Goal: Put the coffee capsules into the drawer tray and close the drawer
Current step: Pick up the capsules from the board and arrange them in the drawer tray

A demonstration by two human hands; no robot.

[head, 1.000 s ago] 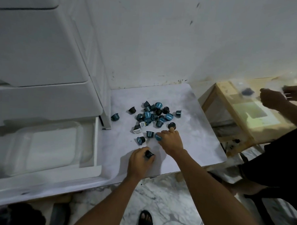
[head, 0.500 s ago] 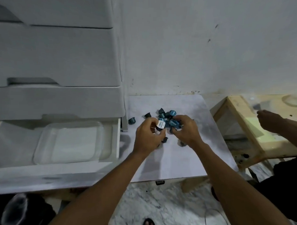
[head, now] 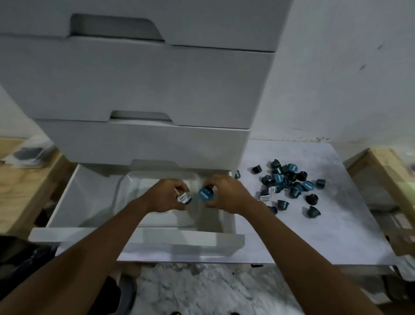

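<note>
Two hands hover side by side over a clear tray [head: 128,186]: the left hand [head: 165,197] pinches a capsule with a white printed lid [head: 184,198], and the right hand [head: 230,194] pinches a blue capsule [head: 206,194], the two capsules close together but apart. The tray sits inside an open bottom drawer [head: 136,236] of a white cabinet [head: 145,83]. To the right, a loose pile of dark and blue capsules [head: 288,182] lies on a pale table [head: 329,234].

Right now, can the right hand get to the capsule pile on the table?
Probably yes. The pile lies just right of the right hand, and nothing stands between them; yet the hand holds a blue capsule.
</note>
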